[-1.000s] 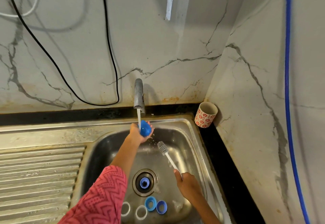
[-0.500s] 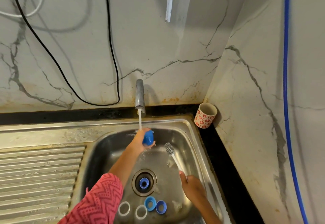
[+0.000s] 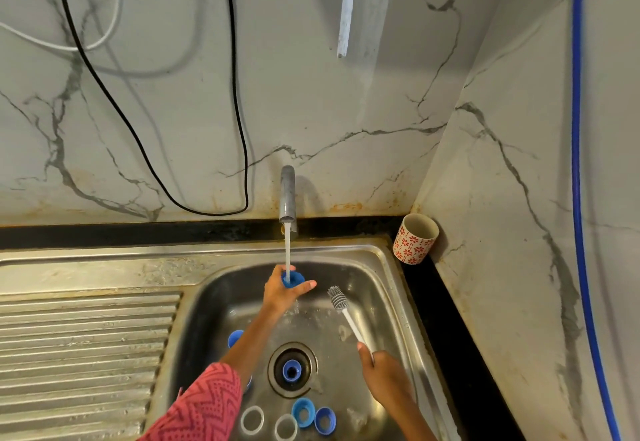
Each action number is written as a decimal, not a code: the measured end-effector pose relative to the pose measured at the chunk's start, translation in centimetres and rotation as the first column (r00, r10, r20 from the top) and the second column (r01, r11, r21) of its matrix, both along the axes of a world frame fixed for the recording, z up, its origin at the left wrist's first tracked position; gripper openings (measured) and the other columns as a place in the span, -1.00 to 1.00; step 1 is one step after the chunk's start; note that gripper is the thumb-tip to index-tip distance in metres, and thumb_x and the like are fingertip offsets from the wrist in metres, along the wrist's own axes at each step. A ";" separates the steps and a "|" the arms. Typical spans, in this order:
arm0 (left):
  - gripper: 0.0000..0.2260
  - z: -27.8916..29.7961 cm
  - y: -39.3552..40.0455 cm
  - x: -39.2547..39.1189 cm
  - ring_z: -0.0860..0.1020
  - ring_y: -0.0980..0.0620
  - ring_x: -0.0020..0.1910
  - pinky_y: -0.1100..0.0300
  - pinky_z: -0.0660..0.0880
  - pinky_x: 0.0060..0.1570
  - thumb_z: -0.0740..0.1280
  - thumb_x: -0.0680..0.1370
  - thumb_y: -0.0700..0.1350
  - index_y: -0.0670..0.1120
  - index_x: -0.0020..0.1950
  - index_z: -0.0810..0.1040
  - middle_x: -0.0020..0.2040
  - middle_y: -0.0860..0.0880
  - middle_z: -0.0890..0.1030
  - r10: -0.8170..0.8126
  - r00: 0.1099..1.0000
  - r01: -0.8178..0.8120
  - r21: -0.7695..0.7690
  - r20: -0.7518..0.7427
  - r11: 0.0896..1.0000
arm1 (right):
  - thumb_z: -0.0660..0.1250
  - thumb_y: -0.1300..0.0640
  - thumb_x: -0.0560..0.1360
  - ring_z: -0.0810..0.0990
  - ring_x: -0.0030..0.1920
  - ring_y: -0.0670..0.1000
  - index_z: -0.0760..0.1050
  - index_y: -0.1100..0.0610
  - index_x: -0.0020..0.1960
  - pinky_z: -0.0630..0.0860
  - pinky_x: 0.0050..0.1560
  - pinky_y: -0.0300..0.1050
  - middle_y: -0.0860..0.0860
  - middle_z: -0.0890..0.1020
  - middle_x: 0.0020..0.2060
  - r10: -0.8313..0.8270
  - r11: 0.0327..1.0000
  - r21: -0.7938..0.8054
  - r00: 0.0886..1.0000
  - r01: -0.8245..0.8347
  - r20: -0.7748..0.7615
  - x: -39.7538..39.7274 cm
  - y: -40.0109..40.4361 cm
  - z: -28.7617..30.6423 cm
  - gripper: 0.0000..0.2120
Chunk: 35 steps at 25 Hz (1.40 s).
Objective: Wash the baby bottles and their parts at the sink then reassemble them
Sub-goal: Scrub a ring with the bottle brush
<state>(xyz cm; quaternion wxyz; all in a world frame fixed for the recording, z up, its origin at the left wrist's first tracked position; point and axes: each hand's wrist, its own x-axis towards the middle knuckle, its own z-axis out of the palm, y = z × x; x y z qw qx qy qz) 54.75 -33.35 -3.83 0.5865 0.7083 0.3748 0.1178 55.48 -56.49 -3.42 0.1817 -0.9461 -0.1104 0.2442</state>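
Left hand grips blue cap under tap stream; wet, light, likely slippery: hold rim. Right hand grasps brush.

Caps, rings crowd basin front; rear open.

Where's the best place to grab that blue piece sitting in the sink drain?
Likely by its raised rim, pinched from straight above. The blue piece sits open side up inside the drain, whose recess blocks any approach from the side.
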 end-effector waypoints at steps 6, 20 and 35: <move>-0.77 0.6 -0.3 -0.2 0.59 -0.06 -0.20 0.07 0.57 -0.18 0.45 0.43 -0.15 -0.21 -0.04 0.49 -0.07 -0.20 0.59 0.013 0.991 -0.065 -0.397 -0.132 0.915 | -0.07 -0.21 0.61 0.39 -0.39 -0.11 0.26 0.00 -0.38 0.26 -0.45 -0.28 -0.09 0.39 -0.42 0.042 0.999 -0.018 0.999 -0.042 0.017 -0.2 0.4 -0.2 -0.52; -0.60 4.7 6.1 4.2 0.50 -0.20 0.16 0.02 0.48 0.04 0.32 0.53 -0.10 -0.24 0.31 0.39 0.20 -0.18 0.50 0.363 0.922 -0.385 -0.406 -0.132 0.829 | -0.05 -0.26 0.59 0.35 -0.39 -0.06 0.27 0.04 -0.34 0.27 -0.36 -0.17 -0.06 0.38 -0.39 0.214 0.977 0.018 0.965 -0.214 -0.151 -0.6 3.7 0.3 -0.52; -0.74 9.5 5.2 4.8 0.54 -0.08 -0.08 0.07 0.50 -0.01 0.37 0.50 -0.12 -0.21 0.12 0.45 -0.01 -0.19 0.53 -0.165 0.983 0.155 -0.112 -0.083 0.981 | -0.03 -0.25 0.59 0.47 -0.22 -0.01 0.48 0.12 -0.11 0.35 -0.22 -0.19 0.00 0.50 -0.24 0.132 0.988 0.094 0.980 -0.119 -0.148 -0.8 6.5 0.2 -0.49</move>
